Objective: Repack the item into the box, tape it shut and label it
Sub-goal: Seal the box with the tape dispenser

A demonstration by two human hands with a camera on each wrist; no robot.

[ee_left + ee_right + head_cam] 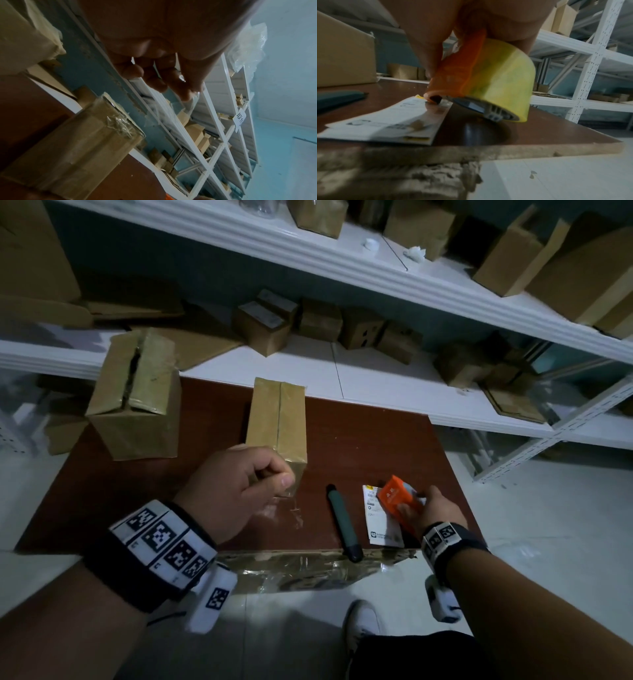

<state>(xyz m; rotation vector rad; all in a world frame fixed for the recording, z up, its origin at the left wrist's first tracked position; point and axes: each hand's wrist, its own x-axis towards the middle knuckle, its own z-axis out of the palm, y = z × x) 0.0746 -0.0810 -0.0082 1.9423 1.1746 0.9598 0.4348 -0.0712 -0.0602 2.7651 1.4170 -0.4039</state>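
A closed cardboard box (277, 419), taped along its top seam, lies in the middle of the brown table (376, 440). My left hand (274, 477) hovers at its near end with fingers curled, thumb and forefinger pinching a clear tape end; in the left wrist view the left hand (163, 75) is above the box (77, 142). My right hand (411, 501) grips an orange tape dispenser (399, 498) near the table's front right. Its yellowish roll (501, 81) hangs just above the tabletop. The dispenser's nose touches a stack of white labels (385, 121).
A dark green utility knife (342, 522) lies between my hands. A second, partly open box (137, 402) stands at the table's far left. White shelving (376, 371) behind holds several small boxes. Crumpled clear tape (294, 515) sticks to the table front. My shoe (363, 621) is below.
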